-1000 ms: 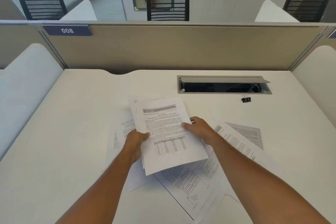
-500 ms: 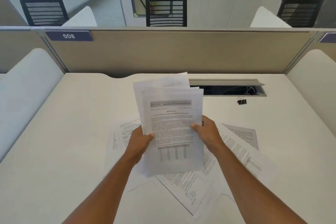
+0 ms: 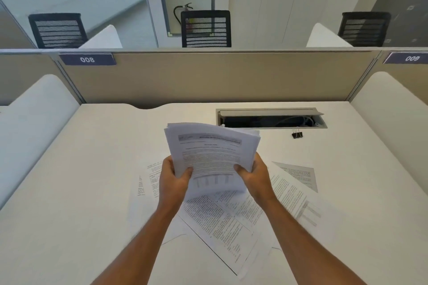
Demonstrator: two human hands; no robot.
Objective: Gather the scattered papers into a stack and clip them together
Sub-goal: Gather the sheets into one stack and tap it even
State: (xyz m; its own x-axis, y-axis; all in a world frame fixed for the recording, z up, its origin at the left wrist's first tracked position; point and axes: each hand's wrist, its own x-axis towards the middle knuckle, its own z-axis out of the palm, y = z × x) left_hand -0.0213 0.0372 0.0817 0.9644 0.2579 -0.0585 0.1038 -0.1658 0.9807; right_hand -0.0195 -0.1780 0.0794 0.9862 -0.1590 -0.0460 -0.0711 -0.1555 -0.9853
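Note:
I hold a loose sheaf of printed papers (image 3: 212, 150) upright above the white desk (image 3: 69, 192), its top edges fanned and uneven. My left hand (image 3: 172, 178) grips its left edge and my right hand (image 3: 253, 173) grips its right edge, thumbs on the front page. Under my hands several more printed sheets (image 3: 222, 222) lie scattered and overlapping on the desk; one sheet (image 3: 298, 174) lies apart at the right, others (image 3: 150, 178) peek out at the left. A small black binder clip (image 3: 297, 134) sits on the desk beyond the papers, to the right.
An open cable tray (image 3: 271, 119) is set into the desk just behind the binder clip. A beige partition (image 3: 208, 76) closes the desk's far side, and white side dividers (image 3: 34, 109) stand at left and right. Black chairs stand beyond the partition.
The sheaf went from lying tilted over the scattered sheets to being held upright in both hands. My head has tipped up, showing more of the room beyond the partition.

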